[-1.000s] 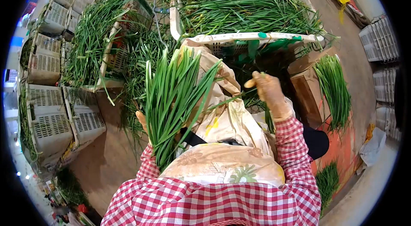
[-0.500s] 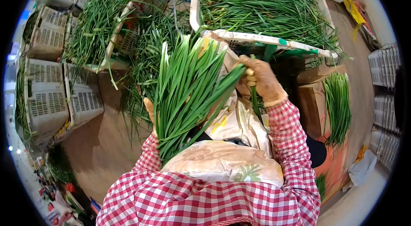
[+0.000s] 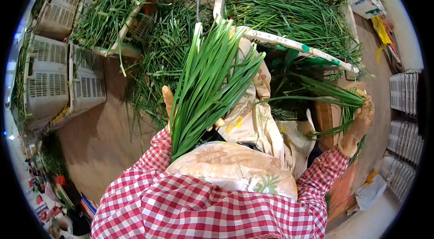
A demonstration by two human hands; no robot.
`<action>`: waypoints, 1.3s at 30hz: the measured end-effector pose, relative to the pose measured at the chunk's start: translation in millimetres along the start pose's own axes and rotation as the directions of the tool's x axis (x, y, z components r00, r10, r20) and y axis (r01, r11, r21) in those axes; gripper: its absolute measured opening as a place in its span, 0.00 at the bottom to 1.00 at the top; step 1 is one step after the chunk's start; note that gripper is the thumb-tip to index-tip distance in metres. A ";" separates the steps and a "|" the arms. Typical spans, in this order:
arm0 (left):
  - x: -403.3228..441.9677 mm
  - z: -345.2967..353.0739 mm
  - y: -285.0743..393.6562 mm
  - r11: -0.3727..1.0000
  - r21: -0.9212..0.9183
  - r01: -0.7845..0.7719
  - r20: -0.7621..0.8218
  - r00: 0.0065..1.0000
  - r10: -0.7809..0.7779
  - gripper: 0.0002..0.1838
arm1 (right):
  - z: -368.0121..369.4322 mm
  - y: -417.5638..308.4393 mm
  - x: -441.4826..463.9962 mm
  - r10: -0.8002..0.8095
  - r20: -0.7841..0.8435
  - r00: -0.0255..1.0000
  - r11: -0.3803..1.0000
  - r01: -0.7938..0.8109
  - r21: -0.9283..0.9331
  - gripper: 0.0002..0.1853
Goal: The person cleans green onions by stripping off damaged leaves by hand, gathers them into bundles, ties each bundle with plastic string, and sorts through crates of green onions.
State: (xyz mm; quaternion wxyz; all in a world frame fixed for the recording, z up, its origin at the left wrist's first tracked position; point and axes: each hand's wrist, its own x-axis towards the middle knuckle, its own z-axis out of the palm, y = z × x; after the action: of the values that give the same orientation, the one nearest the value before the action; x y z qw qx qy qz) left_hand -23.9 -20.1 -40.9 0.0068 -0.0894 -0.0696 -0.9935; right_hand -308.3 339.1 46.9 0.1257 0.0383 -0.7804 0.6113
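A large bunch of green chives (image 3: 210, 85) stands fanned out over my lap. My left hand (image 3: 168, 101), in a tan glove, is wrapped round its lower part; the thumb shows on the left and fingertips on the right, while the palm is hidden behind the leaves. Out to the right, my gloved right hand (image 3: 361, 119) is closed on a smaller bundle of chives (image 3: 339, 96), whose leaves trail left towards my knees. That hand is over the chive pile on the right, which it largely covers. A stained, patterned apron (image 3: 230, 166) covers my lap.
Ahead stands a white crate (image 3: 289, 45) heaped with chives. Another heaped crate (image 3: 122, 35) is at the left, with loose chives (image 3: 158, 67) between them. Stacked white crates (image 3: 47, 80) line the left side, more crates (image 3: 402, 94) the right. A cardboard box (image 3: 327, 117) sits near my right knee.
My right hand has moved from beside the large bunch out to the right, with chives trailing from it. My left hand still holds the large bunch, and the view has shifted slightly.
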 end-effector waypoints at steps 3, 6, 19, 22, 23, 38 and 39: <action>7.2 7.4 -2.7 1.000 -0.007 0.019 -0.006 1.000 -0.019 0.52 | 19.0 -51.7 -30.5 -0.117 0.350 0.929 0.987 0.147 -0.059 0.14; 5.4 11.2 -4.6 0.999 -0.025 -0.022 -0.112 0.993 0.019 0.62 | 33.8 -47.8 -46.7 -0.098 0.451 0.887 0.995 0.072 0.073 0.17; -1.2 -0.3 -2.3 0.998 0.059 0.016 -0.224 0.975 -0.002 0.59 | 169.8 -3.2 -62.5 0.450 0.742 0.498 0.785 -0.617 -0.061 0.25; 3.4 1.8 -4.9 0.999 0.040 -0.001 -0.191 0.982 0.009 0.57 | 197.7 0.4 -57.5 0.396 0.806 0.439 0.718 -0.695 0.027 0.19; 6.3 2.4 -5.1 1.000 0.028 -0.007 -0.168 0.986 0.011 0.56 | 202.7 -1.8 -56.1 0.422 0.812 0.402 0.673 -0.739 0.017 0.17; 11.8 -0.7 -7.0 0.993 0.085 -0.085 -0.401 0.909 0.112 0.52 | 209.2 12.0 -64.8 0.421 0.855 0.304 0.433 -0.895 0.105 0.13; 15.5 5.0 -6.8 1.000 0.018 -0.014 -0.283 0.959 0.018 0.54 | 210.0 15.7 -63.5 0.419 0.856 0.303 0.433 -0.895 0.105 0.13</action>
State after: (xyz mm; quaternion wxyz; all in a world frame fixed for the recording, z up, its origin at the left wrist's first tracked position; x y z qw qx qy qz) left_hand -38.5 -12.7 -34.1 0.0255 0.0530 -0.0751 -0.9954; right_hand -281.7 134.7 -29.9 -0.4936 -0.0346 -0.4667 0.7330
